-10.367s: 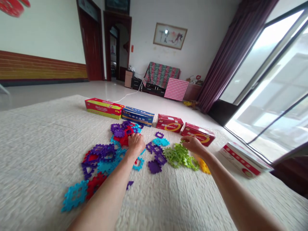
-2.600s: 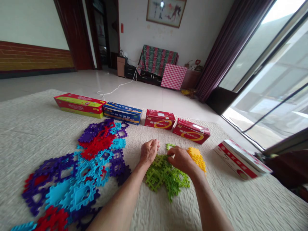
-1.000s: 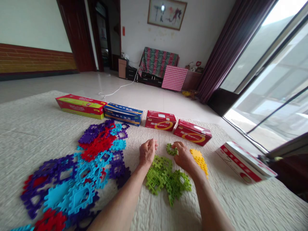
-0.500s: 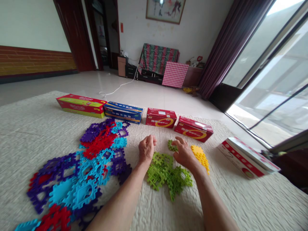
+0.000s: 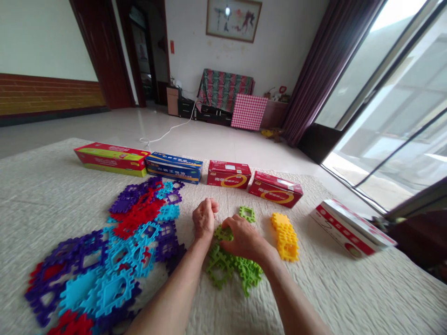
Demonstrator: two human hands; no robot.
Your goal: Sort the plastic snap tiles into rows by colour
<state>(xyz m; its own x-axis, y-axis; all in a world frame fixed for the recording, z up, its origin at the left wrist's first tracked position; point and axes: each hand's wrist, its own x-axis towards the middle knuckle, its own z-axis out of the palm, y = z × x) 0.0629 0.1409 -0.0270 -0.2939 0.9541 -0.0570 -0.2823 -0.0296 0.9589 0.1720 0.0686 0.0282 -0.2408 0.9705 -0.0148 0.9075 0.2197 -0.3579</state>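
Note:
Just left of the green pile, my left hand (image 5: 205,218) is curled into a fist. Whatever it may hold is hidden. My right hand (image 5: 242,236) reaches over the heap of green interlocking plastic tiles (image 5: 221,270), thumb and fingers apart around its upper part, at a green tile (image 5: 223,231). A single square green tile (image 5: 247,214) lies flat by itself beyond the right hand. Further right, yellow tiles (image 5: 287,237) lie overlapped in a short row.
Purple, red and light blue tiles (image 5: 118,251) spread in a large heap on the left. Along the far side of the quilted mat (image 5: 223,316) stand a red-green box (image 5: 111,159), a blue box (image 5: 174,167) and two red boxes (image 5: 228,175). A white-red box (image 5: 352,229) sits at right.
My right hand has moved left and nearer, from beside the lone green tile to over the green pile. That tile now lies uncovered. My left fist stays closed. The camera view has shifted slightly.

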